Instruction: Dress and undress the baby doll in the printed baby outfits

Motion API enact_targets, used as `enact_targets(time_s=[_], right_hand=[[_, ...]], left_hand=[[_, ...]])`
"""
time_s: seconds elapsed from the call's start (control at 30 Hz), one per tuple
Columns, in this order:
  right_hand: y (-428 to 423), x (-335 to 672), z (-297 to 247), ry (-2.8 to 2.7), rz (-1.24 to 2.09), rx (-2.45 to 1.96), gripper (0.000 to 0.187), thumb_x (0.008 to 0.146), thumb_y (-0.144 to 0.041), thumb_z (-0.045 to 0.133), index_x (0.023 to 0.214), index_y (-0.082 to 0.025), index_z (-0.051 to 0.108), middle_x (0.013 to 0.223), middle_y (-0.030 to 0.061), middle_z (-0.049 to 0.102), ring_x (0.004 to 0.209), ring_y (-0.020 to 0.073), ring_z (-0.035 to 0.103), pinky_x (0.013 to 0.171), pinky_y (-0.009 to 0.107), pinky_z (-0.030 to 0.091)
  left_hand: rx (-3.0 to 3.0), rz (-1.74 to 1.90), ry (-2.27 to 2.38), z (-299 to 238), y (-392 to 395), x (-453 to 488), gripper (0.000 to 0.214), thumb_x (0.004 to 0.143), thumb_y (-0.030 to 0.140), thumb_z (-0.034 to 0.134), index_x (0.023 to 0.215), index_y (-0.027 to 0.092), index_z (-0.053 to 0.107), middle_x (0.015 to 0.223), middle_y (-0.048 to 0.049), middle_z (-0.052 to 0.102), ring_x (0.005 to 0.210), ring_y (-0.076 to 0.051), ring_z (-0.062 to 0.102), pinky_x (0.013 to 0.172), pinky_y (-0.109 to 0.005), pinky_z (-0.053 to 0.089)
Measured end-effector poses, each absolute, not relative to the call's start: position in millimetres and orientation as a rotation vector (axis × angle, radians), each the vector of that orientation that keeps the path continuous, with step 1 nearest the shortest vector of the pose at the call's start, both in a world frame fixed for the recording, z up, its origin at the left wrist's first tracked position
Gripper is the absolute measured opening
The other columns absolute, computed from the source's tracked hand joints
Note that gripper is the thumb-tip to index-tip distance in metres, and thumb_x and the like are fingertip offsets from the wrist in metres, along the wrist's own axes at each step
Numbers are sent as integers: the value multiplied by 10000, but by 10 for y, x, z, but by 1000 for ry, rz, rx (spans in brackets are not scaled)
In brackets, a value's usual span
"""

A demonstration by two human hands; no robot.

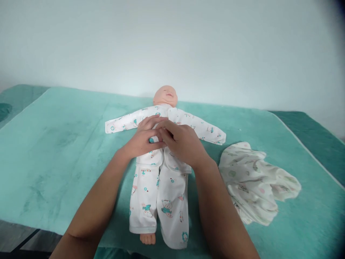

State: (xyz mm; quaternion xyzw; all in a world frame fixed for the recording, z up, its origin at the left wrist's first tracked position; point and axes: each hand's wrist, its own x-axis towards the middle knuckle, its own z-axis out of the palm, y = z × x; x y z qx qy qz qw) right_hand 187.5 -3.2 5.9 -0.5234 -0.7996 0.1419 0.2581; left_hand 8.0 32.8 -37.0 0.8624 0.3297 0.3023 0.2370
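Note:
A baby doll (165, 96) lies on its back, head away from me, sleeves spread to both sides. It wears a white printed baby shirt (149, 158) and matching trousers (145, 201). My left hand (147, 135) rests on the chest, its thumb and fingers closing on the shirt's front. Beside it, my right hand (180, 138) is bent in a pinch at the shirt's middle opening, fingertips meeting the left ones. What exactly lies between the fingertips is hidden. One bare foot (148, 238) shows below a trouser leg; the other foot and both doll hands are covered.
A crumpled white printed cloth garment (256, 183) lies to the right of the doll. Under everything spreads a light green mat (67, 151), over a darker green cover (309, 140). A pale wall (172, 43) rises behind the far edge.

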Motion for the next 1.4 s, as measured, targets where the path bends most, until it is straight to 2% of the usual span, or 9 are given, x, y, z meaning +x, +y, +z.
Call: enact_targets(time_s=[0.2,0.37,0.53,0.73,0.87,1.03,1.13,1.23,1.4], right_hand=[[1,1890,83,-2016,352,-1668,207,967,-311,455,1066,-259,630,720,-6,663,614,187,545,581,290,271],[59,1989,43,-1912,321,-1851,315,912,-267,508,1216,-236,582,873,47,713,704,224,597,594,298,297],[82,1933,-28,-1860,268,-1785,311,921,-268,488,1210,-230,595,1044,87,695,835,243,618,656,319,366],[194,2073,-97,-1759,473,-1702,340,903,-259,490,1217,-238,618,1061,75,682,815,219,621,695,331,443],[249,2568,-148,-1783,510,-1974,412,876,-202,491,1251,-273,647,1085,83,683,873,249,650,756,382,482],[254,2863,-221,-1759,124,-2191,437,875,-143,446,1231,-220,688,1319,178,602,1188,391,580,904,548,507],[317,2651,-282,-1801,89,-1740,412,915,-190,446,1268,-208,658,1387,152,592,1298,340,537,1071,540,465],[415,2383,-399,-1878,296,-1337,406,987,-282,406,1326,-238,624,1449,93,590,1371,265,510,1183,477,398],[591,2338,-653,-1779,468,-1298,434,1035,-417,356,1376,-289,591,1486,35,584,1396,234,507,1231,490,304]], left_hand=[[2296,992,975,-403,316,106,251,865,273,687,687,205,525,1514,-52,524,1436,-276,432,1194,-505,358],[2160,1221,1070,-426,336,116,268,840,142,613,683,213,407,1314,-82,602,1239,-224,566,1050,-419,458],[1975,1350,1256,-454,363,141,193,796,121,607,753,225,450,845,6,582,845,-162,574,836,-329,469],[1507,1521,1392,-512,452,47,134,777,130,574,848,231,523,798,30,526,704,-131,508,680,-275,428],[1247,1539,1534,-554,584,-210,164,750,105,547,857,229,544,774,26,515,640,-130,465,588,-267,380],[1532,1406,1976,-602,620,-393,338,682,-1,506,917,224,596,988,-33,624,817,-180,573,707,-313,448],[1972,1369,2088,-629,577,-310,455,708,-27,463,1042,224,643,1196,-86,630,1084,-248,598,893,-397,479],[2339,1312,1734,-649,569,-173,404,853,57,455,1157,225,661,1293,-81,659,1268,-251,559,1084,-445,434],[2400,1071,1451,-677,680,-69,401,1046,278,327,1321,260,618,1405,-33,652,1380,-195,520,1217,-454,326]])
